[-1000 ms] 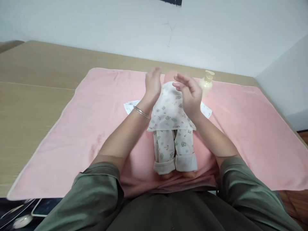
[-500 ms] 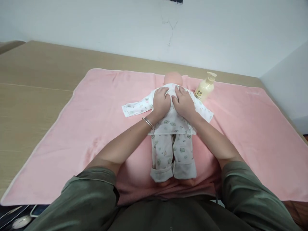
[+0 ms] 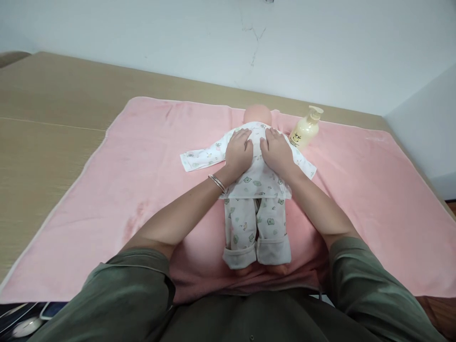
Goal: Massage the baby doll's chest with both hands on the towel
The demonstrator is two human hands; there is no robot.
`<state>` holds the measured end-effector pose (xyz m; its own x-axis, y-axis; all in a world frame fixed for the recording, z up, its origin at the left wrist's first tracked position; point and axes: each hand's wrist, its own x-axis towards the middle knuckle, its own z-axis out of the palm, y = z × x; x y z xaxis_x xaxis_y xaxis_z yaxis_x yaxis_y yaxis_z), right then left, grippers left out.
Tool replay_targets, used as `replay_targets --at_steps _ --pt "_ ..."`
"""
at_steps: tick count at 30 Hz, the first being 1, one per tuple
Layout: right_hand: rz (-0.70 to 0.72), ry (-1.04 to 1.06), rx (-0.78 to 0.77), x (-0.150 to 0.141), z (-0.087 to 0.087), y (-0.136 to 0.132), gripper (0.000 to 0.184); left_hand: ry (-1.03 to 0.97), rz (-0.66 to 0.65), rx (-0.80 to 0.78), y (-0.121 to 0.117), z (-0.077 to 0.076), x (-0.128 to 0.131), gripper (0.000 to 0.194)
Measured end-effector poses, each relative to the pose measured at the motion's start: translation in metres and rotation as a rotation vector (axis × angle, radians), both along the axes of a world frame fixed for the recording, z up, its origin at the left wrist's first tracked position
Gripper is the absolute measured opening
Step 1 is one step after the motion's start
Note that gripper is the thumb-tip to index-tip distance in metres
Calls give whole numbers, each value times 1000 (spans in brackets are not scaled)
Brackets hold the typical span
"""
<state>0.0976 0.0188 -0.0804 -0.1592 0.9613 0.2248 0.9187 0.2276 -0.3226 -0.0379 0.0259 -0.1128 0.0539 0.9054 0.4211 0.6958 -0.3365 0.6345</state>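
Note:
A baby doll lies lengthwise in front of me, its bald head at the far end and its feet towards me. It wears a white printed top and matching trousers with rolled cuffs. My left hand rests flat on the left side of the doll's upper body, fingers stretched out. On the right side, my right hand lies flat in the same way, thumb facing the other thumb across a narrow gap. Neither hand grips anything. The doll's sleeves spread out to both sides.
A pink blanket covers much of the wooden table. A cream pump bottle stands near the doll's right-hand sleeve. Behind the table is a white wall. A white computer mouse shows at the lower left.
Both hands were raised above the doll one second ago, then came down flat onto its top. Since half a second ago they have drawn slightly apart.

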Motion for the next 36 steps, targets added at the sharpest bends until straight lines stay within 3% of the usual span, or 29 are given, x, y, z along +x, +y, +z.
replay_targets --at_steps 6,12,15,21,30,36 --pt "214 11 56 -16 -5 -20 53 48 -29 0 5 0 -2 47" --pt "6 105 -23 5 -8 10 55 250 -37 89 -10 9 4 46" --pt "-54 87 12 5 -10 7 55 300 -54 119 -12 12 5 44" --pt "-18 -64 75 -14 -4 -25 53 314 -52 13 9 9 -4 49" --pt "-3 19 -53 7 -1 6 51 408 -29 69 -29 17 14 48" --pt "42 -149 28 -5 7 -21 41 370 -139 21 -7 16 2 47"
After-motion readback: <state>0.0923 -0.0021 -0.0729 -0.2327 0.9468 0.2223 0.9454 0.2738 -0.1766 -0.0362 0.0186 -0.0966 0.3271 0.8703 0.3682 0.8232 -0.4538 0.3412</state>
